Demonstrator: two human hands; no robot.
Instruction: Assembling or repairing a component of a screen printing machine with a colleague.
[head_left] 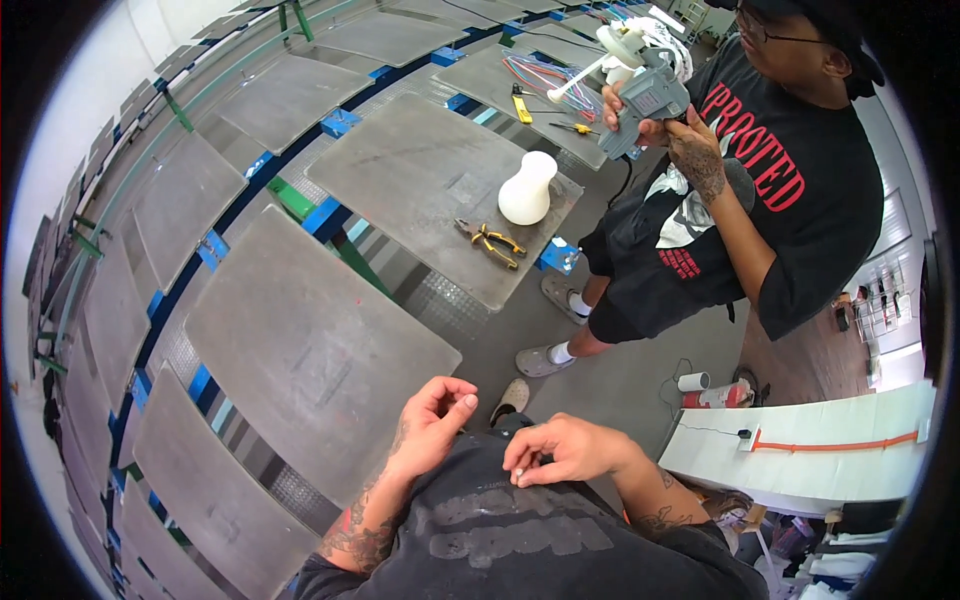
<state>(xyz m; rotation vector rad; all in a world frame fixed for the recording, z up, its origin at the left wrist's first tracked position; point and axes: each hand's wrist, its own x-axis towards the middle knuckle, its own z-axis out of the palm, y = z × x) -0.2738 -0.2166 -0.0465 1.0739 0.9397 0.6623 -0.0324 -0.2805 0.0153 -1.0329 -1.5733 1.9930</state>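
Grey metal plates [300, 340] fill the left of the view, set in rows on a blue and green frame, straight edges bending toward the rim; the nearest plate [215, 490] lies just left of the person's own left forearm, which comes up from the lower edge, tattooed, elbow bent; the left hand [432, 420] hangs loose in front of the chest, fingers half curled, gripping nothing; just right of it the right hand [560, 452] is turned inward, fingertips bent toward the dark shirt [520, 530], also empty, the two hands near each other but apart; further back, on a plate [430, 190] well apart from both hands, stands a white vase-shaped part [527, 188], upright, with yellow-handled pliers [490, 242] lying just beside it; behind these, coloured wires [540, 75] and small yellow tools rest on another plate; to the right a co-worker in a black shirt [780, 200] stands holding a grey and white device [640, 90] up in both hands; lower right, a white board [800, 450] carries an orange strip [840, 442], with a white roll [693, 381] on the floor near it.
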